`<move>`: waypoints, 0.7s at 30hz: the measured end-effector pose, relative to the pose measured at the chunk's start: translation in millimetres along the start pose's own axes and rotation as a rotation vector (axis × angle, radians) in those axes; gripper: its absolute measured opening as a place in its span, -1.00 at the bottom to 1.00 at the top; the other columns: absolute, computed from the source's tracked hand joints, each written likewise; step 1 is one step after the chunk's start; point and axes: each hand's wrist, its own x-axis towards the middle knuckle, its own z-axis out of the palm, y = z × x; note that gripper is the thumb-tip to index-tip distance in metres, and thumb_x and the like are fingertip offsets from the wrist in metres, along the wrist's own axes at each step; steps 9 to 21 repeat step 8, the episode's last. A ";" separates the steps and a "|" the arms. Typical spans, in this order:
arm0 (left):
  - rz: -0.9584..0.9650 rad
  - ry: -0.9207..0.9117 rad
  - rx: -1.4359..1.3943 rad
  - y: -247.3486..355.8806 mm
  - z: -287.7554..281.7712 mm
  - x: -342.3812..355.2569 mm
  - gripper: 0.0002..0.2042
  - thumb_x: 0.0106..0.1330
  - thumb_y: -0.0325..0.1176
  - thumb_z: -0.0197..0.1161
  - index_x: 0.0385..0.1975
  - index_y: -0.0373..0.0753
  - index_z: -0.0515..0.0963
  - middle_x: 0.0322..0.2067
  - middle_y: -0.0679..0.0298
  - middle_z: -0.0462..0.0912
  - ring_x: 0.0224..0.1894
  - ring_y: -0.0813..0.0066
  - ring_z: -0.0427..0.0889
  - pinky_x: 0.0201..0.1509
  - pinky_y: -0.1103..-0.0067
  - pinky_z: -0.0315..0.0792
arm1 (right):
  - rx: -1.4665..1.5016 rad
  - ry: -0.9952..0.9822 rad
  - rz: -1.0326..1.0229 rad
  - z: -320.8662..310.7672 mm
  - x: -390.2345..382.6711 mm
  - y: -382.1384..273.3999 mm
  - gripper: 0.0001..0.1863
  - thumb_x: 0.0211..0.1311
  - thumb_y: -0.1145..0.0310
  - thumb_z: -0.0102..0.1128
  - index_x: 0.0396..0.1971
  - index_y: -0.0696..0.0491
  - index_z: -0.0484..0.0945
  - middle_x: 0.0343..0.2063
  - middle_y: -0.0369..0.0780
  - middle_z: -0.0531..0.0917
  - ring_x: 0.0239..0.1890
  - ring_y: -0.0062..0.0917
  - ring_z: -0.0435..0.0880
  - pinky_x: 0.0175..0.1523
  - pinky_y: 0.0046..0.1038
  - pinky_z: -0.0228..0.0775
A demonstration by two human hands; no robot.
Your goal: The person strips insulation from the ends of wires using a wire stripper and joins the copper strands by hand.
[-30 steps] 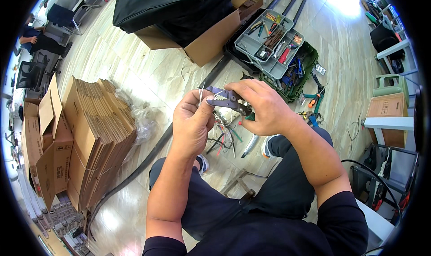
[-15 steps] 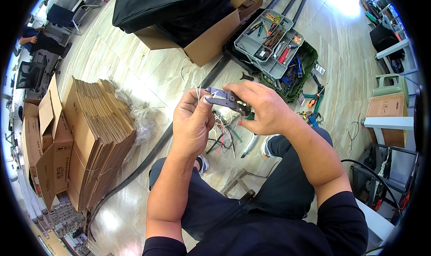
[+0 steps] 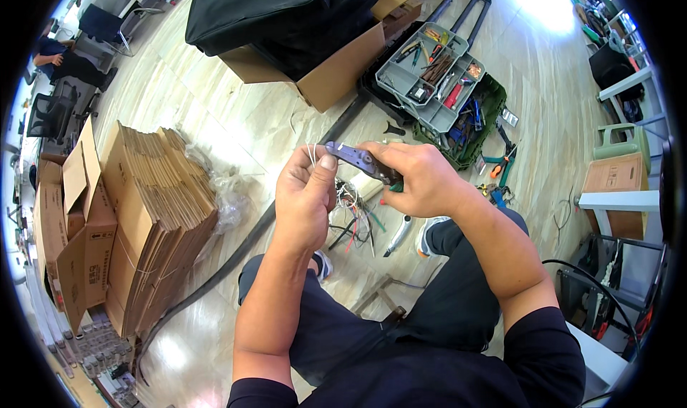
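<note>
Pinched between thumb and fingers of my left hand (image 3: 304,197) are thin white wires (image 3: 313,152), their ends sticking up above the fingertips. My right hand (image 3: 421,180) is wrapped round a pair of wire strippers (image 3: 356,157) with dark purplish jaws. Those jaws are closed, and their tip meets my left fingertips beside the wires. Whether the jaws grip a wire cannot be made out. Below the hands, a tangle of coloured wires (image 3: 353,211) lies on the floor between my feet. A utility knife with a pale handle (image 3: 398,236) rests just right of it.
An open green toolbox (image 3: 494,97) with grey trays of tools stands ahead to the right. Pliers (image 3: 507,159) lie beside it. A black bag (image 3: 265,11) sits in a carton (image 3: 340,65). Flattened cardboard (image 3: 161,215) leans at left. A person (image 3: 68,65) sits far left.
The strippers' jaws have gone from open to closed. The wires now lean more to the left of the jaws, and both hands have stayed nearly in place.
</note>
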 end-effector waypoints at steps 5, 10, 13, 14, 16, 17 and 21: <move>0.028 -0.004 -0.061 3.2 8.2 0.4 -0.92 0.38 -0.36 0.15 -0.32 -0.15 0.42 -0.69 0.54 0.23 -0.72 0.79 0.10 -0.69 0.74 -0.04 | 0.063 0.092 -0.022 -2.0 1.0 2.4 -0.39 -0.18 0.48 0.22 0.06 0.04 0.49 -0.35 -0.09 0.62 -0.32 -0.21 0.61 -0.19 -0.34 0.46; 0.013 0.058 -0.032 2.7 7.6 4.6 -0.91 0.37 -0.35 0.17 -0.32 -0.16 0.41 -0.69 0.53 0.22 -0.73 0.77 0.10 -0.70 0.73 -0.04 | 0.096 0.207 -0.107 6.1 1.4 8.0 -0.37 -0.21 0.61 0.10 0.05 0.07 0.50 -0.45 -0.13 0.60 -0.46 -0.32 0.59 -0.27 -0.44 0.46; 0.013 0.058 -0.032 2.7 7.6 4.6 -0.91 0.37 -0.35 0.17 -0.32 -0.16 0.41 -0.69 0.53 0.22 -0.73 0.77 0.10 -0.70 0.73 -0.04 | 0.096 0.207 -0.107 6.1 1.4 8.0 -0.37 -0.21 0.61 0.10 0.05 0.07 0.50 -0.45 -0.13 0.60 -0.46 -0.32 0.59 -0.27 -0.44 0.46; 0.013 0.058 -0.032 2.7 7.6 4.6 -0.91 0.37 -0.35 0.17 -0.32 -0.16 0.41 -0.69 0.53 0.22 -0.73 0.77 0.10 -0.70 0.73 -0.04 | 0.096 0.207 -0.107 6.1 1.4 8.0 -0.37 -0.21 0.61 0.10 0.05 0.07 0.50 -0.45 -0.13 0.60 -0.46 -0.32 0.59 -0.27 -0.44 0.46; 0.013 0.058 -0.032 2.7 7.6 4.6 -0.91 0.37 -0.35 0.17 -0.32 -0.16 0.41 -0.69 0.53 0.22 -0.73 0.77 0.10 -0.70 0.73 -0.04 | 0.096 0.207 -0.107 6.1 1.4 8.0 -0.37 -0.21 0.61 0.10 0.05 0.07 0.50 -0.45 -0.13 0.60 -0.46 -0.32 0.59 -0.27 -0.44 0.46; 0.013 0.058 -0.032 2.7 7.6 4.6 -0.91 0.37 -0.35 0.17 -0.32 -0.16 0.41 -0.69 0.53 0.22 -0.73 0.77 0.10 -0.70 0.73 -0.04 | 0.096 0.207 -0.107 6.1 1.4 8.0 -0.37 -0.21 0.61 0.10 0.05 0.07 0.50 -0.45 -0.13 0.60 -0.46 -0.32 0.59 -0.27 -0.44 0.46; 0.013 0.058 -0.032 2.7 7.6 4.6 -0.91 0.37 -0.35 0.17 -0.32 -0.16 0.41 -0.69 0.53 0.22 -0.73 0.77 0.10 -0.70 0.73 -0.04 | 0.096 0.207 -0.107 6.1 1.4 8.0 -0.37 -0.21 0.61 0.10 0.05 0.07 0.50 -0.45 -0.13 0.60 -0.46 -0.32 0.59 -0.27 -0.44 0.46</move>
